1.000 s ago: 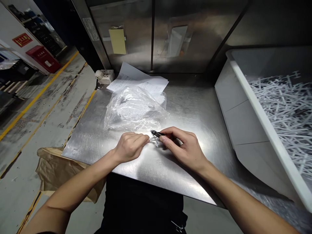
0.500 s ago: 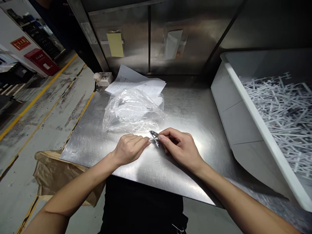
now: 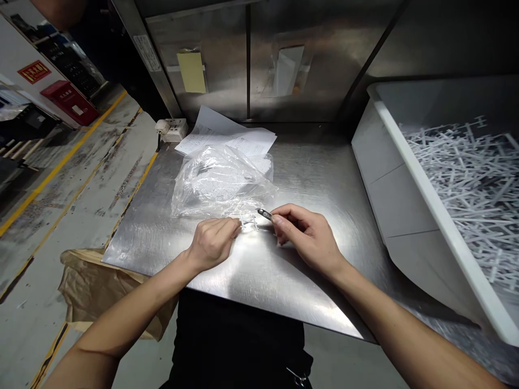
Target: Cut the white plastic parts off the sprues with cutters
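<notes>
My left hand [image 3: 214, 242] is closed, pinching a small white plastic piece [image 3: 249, 222] with thin crossbars that sticks out to the right of its fingertips. My right hand [image 3: 306, 232] grips a small dark metal nail clipper [image 3: 264, 214] between thumb and forefinger. Its tip points left, just above and apart from the white piece. A speck of white shows under the curled right fingers, too small to make out. Right behind both hands lies a clear plastic bag [image 3: 223, 183] with small white bits inside.
Printed sheets [image 3: 239, 138] lie behind the bag on the metal table [image 3: 316, 167], beside a power socket [image 3: 174, 129]. At right stands a large grey bin [image 3: 405, 162] full of white plastic pieces [image 3: 478, 189]. Brown paper [image 3: 105, 292] hangs below the left edge. A person [image 3: 105, 48] stands far left.
The clipper was up against the white piece and has moved slightly up and right, away from it. My left hand has shifted a little left with the piece.
</notes>
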A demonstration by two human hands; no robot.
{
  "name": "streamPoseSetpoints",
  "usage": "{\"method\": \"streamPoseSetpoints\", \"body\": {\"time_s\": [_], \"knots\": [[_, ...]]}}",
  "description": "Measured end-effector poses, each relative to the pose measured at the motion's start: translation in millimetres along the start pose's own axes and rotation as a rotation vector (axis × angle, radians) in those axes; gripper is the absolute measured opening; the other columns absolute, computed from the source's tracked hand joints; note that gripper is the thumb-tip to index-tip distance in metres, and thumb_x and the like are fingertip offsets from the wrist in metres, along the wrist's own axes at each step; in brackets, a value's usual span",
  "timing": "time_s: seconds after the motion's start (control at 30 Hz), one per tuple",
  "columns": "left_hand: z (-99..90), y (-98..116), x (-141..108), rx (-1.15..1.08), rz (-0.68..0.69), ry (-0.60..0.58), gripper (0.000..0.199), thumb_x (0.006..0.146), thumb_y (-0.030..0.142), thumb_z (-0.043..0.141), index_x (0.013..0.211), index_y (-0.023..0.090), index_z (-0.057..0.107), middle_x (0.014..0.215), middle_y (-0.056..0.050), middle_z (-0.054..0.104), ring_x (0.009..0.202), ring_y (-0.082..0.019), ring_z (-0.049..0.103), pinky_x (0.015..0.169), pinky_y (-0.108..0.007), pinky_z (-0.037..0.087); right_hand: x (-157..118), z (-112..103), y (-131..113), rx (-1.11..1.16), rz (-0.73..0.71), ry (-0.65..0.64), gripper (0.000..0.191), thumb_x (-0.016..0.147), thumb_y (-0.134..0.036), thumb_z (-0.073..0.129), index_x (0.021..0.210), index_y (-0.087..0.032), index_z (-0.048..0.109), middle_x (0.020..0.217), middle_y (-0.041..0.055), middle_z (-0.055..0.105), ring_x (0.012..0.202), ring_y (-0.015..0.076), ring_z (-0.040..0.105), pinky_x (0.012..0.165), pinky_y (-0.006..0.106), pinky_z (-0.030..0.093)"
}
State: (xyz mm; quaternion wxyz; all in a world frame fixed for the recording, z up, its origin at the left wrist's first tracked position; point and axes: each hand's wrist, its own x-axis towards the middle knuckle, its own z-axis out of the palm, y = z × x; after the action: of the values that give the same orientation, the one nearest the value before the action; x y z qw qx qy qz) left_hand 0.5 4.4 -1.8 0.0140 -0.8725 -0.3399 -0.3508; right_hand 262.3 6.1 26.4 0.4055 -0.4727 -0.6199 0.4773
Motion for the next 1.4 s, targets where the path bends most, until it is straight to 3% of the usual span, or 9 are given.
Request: {"method": "streamPoseSetpoints", "body": {"time_s": [0.17,0.4,0.6,0.9,1.17,1.4], "knots": [[-1.5,-1.7,-2.1,-0.075,-0.052,0.006,0.024,0.109,0.003,0.05,0.095,0.02,0.06,0.077,0.0,0.071,0.066,-0.014,0.069,0.062,-0.026,0.049,-1.3,-2.3,0.2,-0.037,-0.062,-0.059,0.025,0.108,-0.045,0.069,0.106,-0.022,0.081,0.078,0.0017,0.073,0.07,0.0205,0.069,0.067,0.035,0.054],[-3.8,-1.3,0.9,-0.132,-0.087,0.042,0.024,0.112,0.006,0.05,0.095,0.021,0.058,0.075,0.001,0.067,0.062,-0.012,0.064,0.059,-0.026,0.047,-2.6,-3.5,-2.4,-0.167,-0.155,-0.014,0.019,0.11,-0.039,0.068,0.11,-0.025,0.081,0.094,0.0049,0.082,0.084,0.025,0.076,0.076,0.038,0.055],[-3.6,-1.6,1.5,-0.134,-0.062,0.038,0.023,0.114,0.01,0.05,0.096,0.021,0.059,0.073,0.002,0.065,0.062,-0.012,0.065,0.058,-0.026,0.048,-2.3,-2.6,-2.4,-0.242,-0.226,0.051,0.014,0.11,-0.038,0.07,0.11,-0.027,0.08,0.096,0.0049,0.081,0.087,0.0262,0.076,0.078,0.04,0.057],[-3.4,-2.4,1.0,-0.155,-0.066,0.03,0.024,0.113,0.009,0.051,0.093,0.021,0.056,0.073,0.002,0.063,0.06,-0.012,0.061,0.059,-0.027,0.047,-2.0,-3.2,-0.9,-0.264,-0.278,0.022,0.013,0.11,-0.036,0.07,0.113,-0.026,0.079,0.097,0.0047,0.081,0.086,0.0246,0.075,0.079,0.039,0.056],[-5.1,-2.7,1.4,-0.219,-0.148,0.017,0.015,0.116,0.014,0.054,0.109,0.018,0.066,0.075,0.002,0.068,0.062,-0.011,0.064,0.063,-0.024,0.05,-3.4,-1.2,3.0,-0.227,-0.102,-0.049,0.018,0.107,-0.042,0.075,0.105,-0.024,0.079,0.083,0.0025,0.08,0.074,0.0221,0.074,0.068,0.035,0.051],[-6.0,-2.3,2.9,-0.231,-0.22,-0.013,0.018,0.116,0.017,0.053,0.107,0.017,0.068,0.075,0.002,0.07,0.058,-0.01,0.063,0.06,-0.023,0.047,-5.0,7.6,3.7,-0.133,0.008,-0.016,0.023,0.105,-0.041,0.074,0.09,-0.023,0.077,0.073,0.0008,0.075,0.066,0.0194,0.068,0.061,0.033,0.047]]}}
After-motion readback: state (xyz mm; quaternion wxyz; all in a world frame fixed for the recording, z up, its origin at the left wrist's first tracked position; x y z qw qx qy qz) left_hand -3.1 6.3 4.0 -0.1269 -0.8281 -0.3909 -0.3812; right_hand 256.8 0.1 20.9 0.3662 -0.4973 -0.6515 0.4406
